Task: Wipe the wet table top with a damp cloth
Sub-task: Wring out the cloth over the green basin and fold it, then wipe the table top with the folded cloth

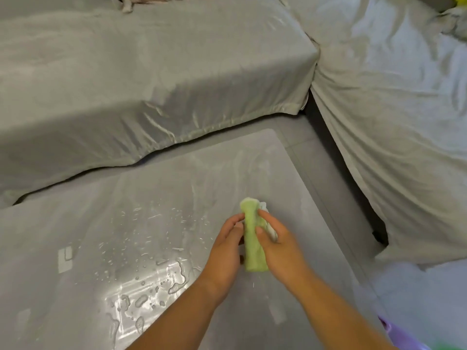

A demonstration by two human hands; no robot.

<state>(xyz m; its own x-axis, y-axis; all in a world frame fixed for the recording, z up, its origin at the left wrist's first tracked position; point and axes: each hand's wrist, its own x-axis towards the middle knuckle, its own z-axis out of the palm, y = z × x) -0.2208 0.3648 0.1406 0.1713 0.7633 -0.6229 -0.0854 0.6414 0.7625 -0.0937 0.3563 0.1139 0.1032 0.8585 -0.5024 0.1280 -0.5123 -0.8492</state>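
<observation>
Both hands hold a folded green cloth (253, 242) above the right part of the grey table top (156, 193), the left hand (226, 251) curled round its left edge and the right hand (280, 245) pinching its right, while water drops (141, 281) glisten near left.

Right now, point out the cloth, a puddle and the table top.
green cloth (251, 251): head view, middle of the folded strip.
puddle (141, 300): head view, centre of an oval pool.
table top (290, 173): head view, bare far-right corner.
</observation>
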